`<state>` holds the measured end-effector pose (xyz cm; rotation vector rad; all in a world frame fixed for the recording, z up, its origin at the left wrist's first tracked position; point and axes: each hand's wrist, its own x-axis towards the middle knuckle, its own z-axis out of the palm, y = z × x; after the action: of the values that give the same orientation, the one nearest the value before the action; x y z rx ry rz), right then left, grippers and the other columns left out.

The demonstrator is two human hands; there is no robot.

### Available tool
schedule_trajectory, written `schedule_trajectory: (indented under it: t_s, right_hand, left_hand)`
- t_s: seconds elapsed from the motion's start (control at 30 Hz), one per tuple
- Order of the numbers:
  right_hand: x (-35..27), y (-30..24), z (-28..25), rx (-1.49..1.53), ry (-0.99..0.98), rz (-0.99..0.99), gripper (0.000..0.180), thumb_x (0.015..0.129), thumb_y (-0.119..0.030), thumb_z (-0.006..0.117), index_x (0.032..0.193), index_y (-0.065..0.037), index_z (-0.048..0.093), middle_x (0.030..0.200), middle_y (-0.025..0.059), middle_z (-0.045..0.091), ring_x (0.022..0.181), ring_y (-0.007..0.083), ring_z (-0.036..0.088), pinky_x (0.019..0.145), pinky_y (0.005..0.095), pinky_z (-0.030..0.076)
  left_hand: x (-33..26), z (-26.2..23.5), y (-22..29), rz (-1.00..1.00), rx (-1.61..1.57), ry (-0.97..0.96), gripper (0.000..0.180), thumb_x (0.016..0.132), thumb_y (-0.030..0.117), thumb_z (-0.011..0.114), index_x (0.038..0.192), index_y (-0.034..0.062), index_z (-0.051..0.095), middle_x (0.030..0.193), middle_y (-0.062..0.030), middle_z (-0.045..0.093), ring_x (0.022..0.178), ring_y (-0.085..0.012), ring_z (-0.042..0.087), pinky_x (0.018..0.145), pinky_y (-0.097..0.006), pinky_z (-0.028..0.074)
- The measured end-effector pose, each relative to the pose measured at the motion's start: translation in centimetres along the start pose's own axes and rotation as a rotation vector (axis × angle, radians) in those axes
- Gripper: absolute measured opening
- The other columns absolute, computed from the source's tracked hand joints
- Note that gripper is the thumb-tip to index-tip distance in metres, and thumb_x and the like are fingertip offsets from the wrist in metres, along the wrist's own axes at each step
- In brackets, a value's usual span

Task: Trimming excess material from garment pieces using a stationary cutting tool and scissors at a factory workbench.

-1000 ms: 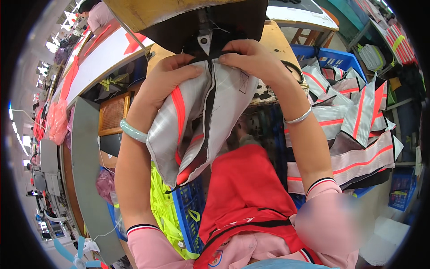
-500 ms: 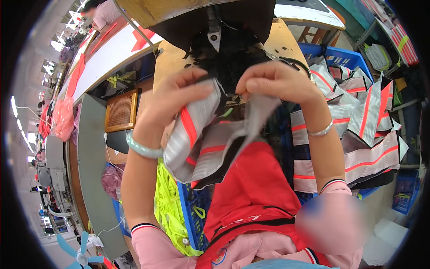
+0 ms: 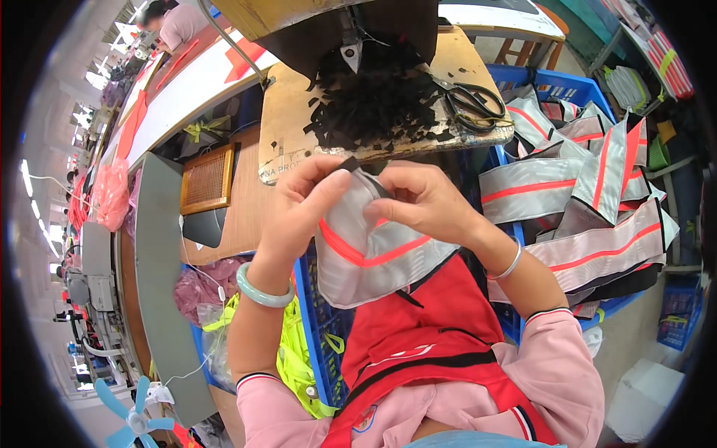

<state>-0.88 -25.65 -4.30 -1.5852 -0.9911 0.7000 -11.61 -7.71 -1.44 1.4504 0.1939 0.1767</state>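
Note:
Over my lap hangs a silver-grey fabric strip (image 3: 351,280) with an orange-red stripe and black edging. It is folded, so the stripe bends into a V. My left hand (image 3: 310,200) pinches its upper edge at the black trim. Close by, my right hand (image 3: 426,201) grips the same strip near its top, thumb against the grey face. Beyond both hands, a heap of black fabric scraps (image 3: 373,101) lies on the wooden machine table (image 3: 287,97) under a pointed metal machine part (image 3: 351,54). Black-handled scissors (image 3: 472,104) rest right of the scraps.
At the right, a blue crate (image 3: 556,84) is piled with similar striped strips (image 3: 530,184). Neon-yellow strips (image 3: 295,351) fill another crate at lower left. A grey panel (image 3: 160,276) stands further left, near a small blue fan (image 3: 137,422). A co-worker (image 3: 179,28) sits at far left.
Both hands have come back toward me from the machine table with the strip, uncovering the scraps and scissors. The strip, loosely curled before, now hangs flatter and folded.

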Motion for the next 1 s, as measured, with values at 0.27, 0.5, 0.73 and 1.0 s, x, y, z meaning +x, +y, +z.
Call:
schedule_trajectory:
  t_s: [0.27,0.5,0.73,1.0]
  right_hand:
    - [2.5,6.8,-10.1,-1.076,0.617,-0.109,0.033,0.081,-0.019,0.064,0.109,0.0,0.06,0.112,0.0181,0.059,0.101,0.0358,0.058,0.089,0.043,0.047]
    - [5.1,8.1,-15.7,-1.344,0.41,0.141,0.019,0.071,-0.019,0.062,0.071,-0.001,0.068,0.079,0.0216,0.067,0.076,0.0368,0.067,0.069,0.045,0.053]
    - [-2.2,5.9,-12.1,-0.679,0.441,0.25,0.044,0.081,-0.03,0.065,0.112,-0.002,0.054,0.088,0.0198,0.067,0.085,0.0334,0.066,0.074,0.0409,0.051]
    - [-7.2,1.1,-1.6,-0.564,0.158,-0.024,0.072,0.068,-0.037,0.074,0.124,0.0,0.047,0.098,0.0166,0.059,0.079,0.0303,0.055,0.077,0.0388,0.043]
  left_hand:
    - [-2.2,0.9,-1.4,0.082,-0.163,0.098,0.017,0.09,0.008,0.063,0.105,0.0017,0.063,0.096,-0.0005,0.065,0.087,-0.0063,0.058,0.079,-0.022,0.046]
    - [-1.8,1.7,-1.9,0.18,-0.106,0.099,0.017,0.089,0.006,0.065,0.105,0.0013,0.063,0.095,-0.0007,0.065,0.085,-0.0058,0.058,0.077,-0.02,0.046]
    - [-0.8,2.5,-2.7,0.105,-0.2,0.125,0.015,0.089,0.007,0.064,0.102,0.001,0.062,0.091,-0.0003,0.064,0.082,-0.0052,0.058,0.073,-0.02,0.046]
    - [0.4,3.5,-4.0,0.19,-0.09,0.172,0.013,0.088,0.005,0.063,0.1,0.0012,0.062,0.091,0.0006,0.064,0.081,-0.0042,0.056,0.074,-0.019,0.045]
